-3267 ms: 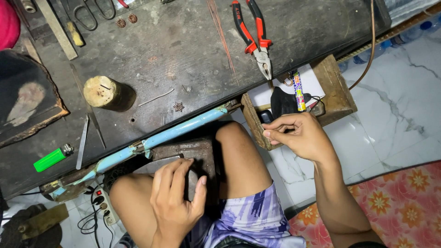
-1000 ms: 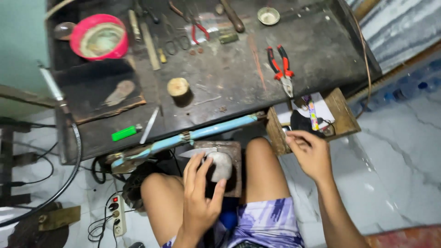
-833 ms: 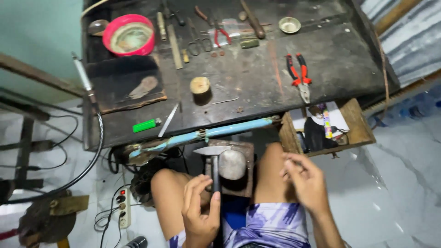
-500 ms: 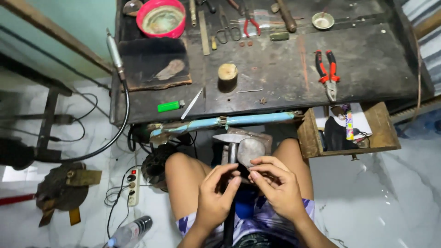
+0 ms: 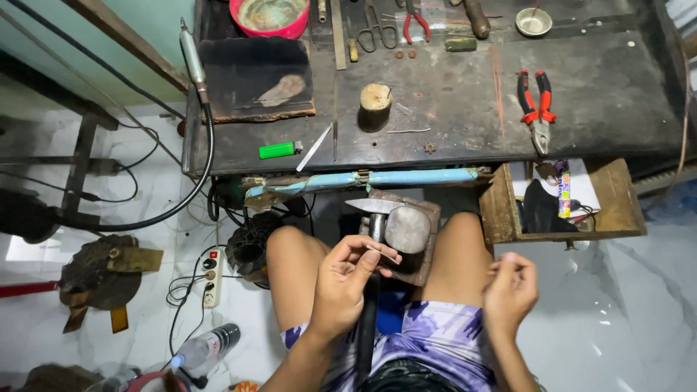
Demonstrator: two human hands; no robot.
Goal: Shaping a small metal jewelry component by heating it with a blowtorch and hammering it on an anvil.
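Note:
My left hand [image 5: 347, 279] pinches a thin, pale metal sliver [image 5: 382, 252] between thumb and fingertips, just in front of a rounded steel anvil [image 5: 407, 228]. The anvil sits on a wooden block [image 5: 430, 255] between my bare knees. A hammer stands upright between my legs, with its dark handle [image 5: 367, 323] under the left hand and its metal head [image 5: 372, 206] beside the anvil. My right hand [image 5: 511, 289] hovers over my right thigh, fingers curled in and thumb against the index finger. Nothing is visible in that hand.
The dark workbench [image 5: 465, 123] carries red-handled pliers [image 5: 536, 109], a wooden stump [image 5: 375, 106], a green lighter [image 5: 279, 150], a pink bowl [image 5: 268, 14] and a flex-shaft handpiece [image 5: 193, 64]. An open wooden drawer [image 5: 501, 214] is at the right. A power strip [image 5: 212, 276] and bottle [image 5: 208, 348] lie on the floor.
The view has swung left and down the bench. My right hand left the drawer, met the left hand over the anvil, then drew away to the right; the left keeps the sliver.

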